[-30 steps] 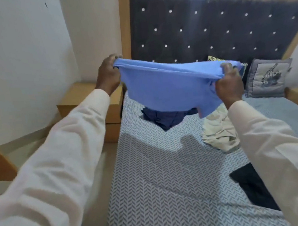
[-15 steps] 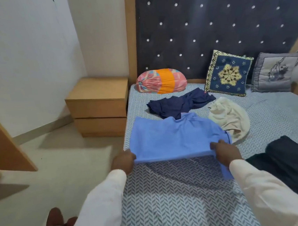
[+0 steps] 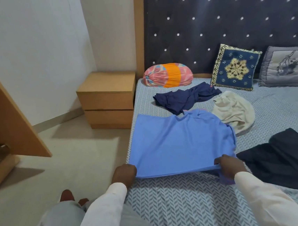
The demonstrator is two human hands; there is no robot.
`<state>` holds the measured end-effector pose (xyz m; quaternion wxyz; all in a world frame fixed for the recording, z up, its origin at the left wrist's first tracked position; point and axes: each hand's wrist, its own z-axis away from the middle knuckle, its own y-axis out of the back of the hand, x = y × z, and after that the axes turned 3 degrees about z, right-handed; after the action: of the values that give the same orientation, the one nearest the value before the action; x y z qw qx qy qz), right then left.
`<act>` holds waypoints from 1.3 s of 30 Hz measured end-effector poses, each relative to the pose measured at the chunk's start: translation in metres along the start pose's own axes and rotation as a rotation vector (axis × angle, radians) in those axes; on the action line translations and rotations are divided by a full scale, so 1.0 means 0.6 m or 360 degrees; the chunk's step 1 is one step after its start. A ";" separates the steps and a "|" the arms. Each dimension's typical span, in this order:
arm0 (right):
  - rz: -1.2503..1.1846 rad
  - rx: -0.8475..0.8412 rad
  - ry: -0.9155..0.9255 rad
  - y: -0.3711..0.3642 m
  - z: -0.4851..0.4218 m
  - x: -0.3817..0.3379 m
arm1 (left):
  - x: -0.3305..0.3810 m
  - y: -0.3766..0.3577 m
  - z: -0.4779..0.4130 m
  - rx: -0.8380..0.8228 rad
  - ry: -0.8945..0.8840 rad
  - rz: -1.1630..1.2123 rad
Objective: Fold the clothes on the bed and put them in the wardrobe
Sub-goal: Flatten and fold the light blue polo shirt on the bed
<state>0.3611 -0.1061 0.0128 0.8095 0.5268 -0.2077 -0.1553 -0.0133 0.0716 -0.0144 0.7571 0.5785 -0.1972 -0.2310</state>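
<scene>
A light blue shirt (image 3: 180,142) lies spread flat on the bed (image 3: 180,204), which has a grey herringbone sheet. My left hand (image 3: 124,174) grips the shirt's near left corner and my right hand (image 3: 230,165) grips its near right corner, lifting that edge slightly. Behind it lie a crumpled navy garment (image 3: 185,98) and a cream garment (image 3: 235,111). A black garment (image 3: 288,165) lies to the right of my right hand.
A round pink-and-orange bolster (image 3: 168,75), a blue embroidered cushion (image 3: 234,67) and a grey cushion (image 3: 284,66) rest against the tufted headboard (image 3: 217,15). A wooden nightstand (image 3: 106,98) stands left of the bed. A wooden panel (image 3: 5,117) is at far left.
The blue shirt came down from being held up in the air and now lies spread on the bed. Both hands lowered and pulled toward me, still gripping its edge.
</scene>
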 end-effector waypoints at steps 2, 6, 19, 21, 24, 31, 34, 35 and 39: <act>-0.0078 0.0129 -0.0061 -0.018 0.019 0.000 | -0.001 -0.007 0.015 0.0023 0.0038 -0.0029; -0.0152 0.0467 -0.0115 -0.039 0.056 0.011 | -0.006 -0.015 0.038 0.0022 0.0072 -0.0044; 0.0011 0.0045 0.0034 -0.094 0.122 0.004 | 0.028 -0.030 0.118 -0.0237 -0.0018 -0.0531; 0.0010 -0.0013 0.0054 -0.096 0.134 0.000 | 0.036 -0.034 0.129 -0.0264 -0.0035 -0.0579; 0.0027 -0.0093 0.0080 -0.104 0.150 -0.006 | 0.050 -0.037 0.135 -0.0449 -0.0057 -0.0630; -0.0961 -0.0335 -0.0055 -0.108 0.175 0.010 | 0.114 0.002 0.109 -0.0982 -0.0150 -0.0657; -0.1637 0.0366 -0.0663 -0.158 0.179 0.035 | 0.143 0.002 0.077 -0.0453 -0.0204 -0.0097; -0.1586 0.0444 -0.0881 -0.176 0.182 0.038 | 0.155 -0.007 0.070 -0.0375 -0.0245 0.0107; -0.1119 0.0227 -0.1169 -0.205 0.188 0.004 | 0.217 -0.056 0.074 -0.0396 -0.0561 0.0292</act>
<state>0.3029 -0.2453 -0.0592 0.5440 0.5295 -0.2987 -0.5784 0.0634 -0.0461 -0.0316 0.7943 0.4111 -0.3481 -0.2810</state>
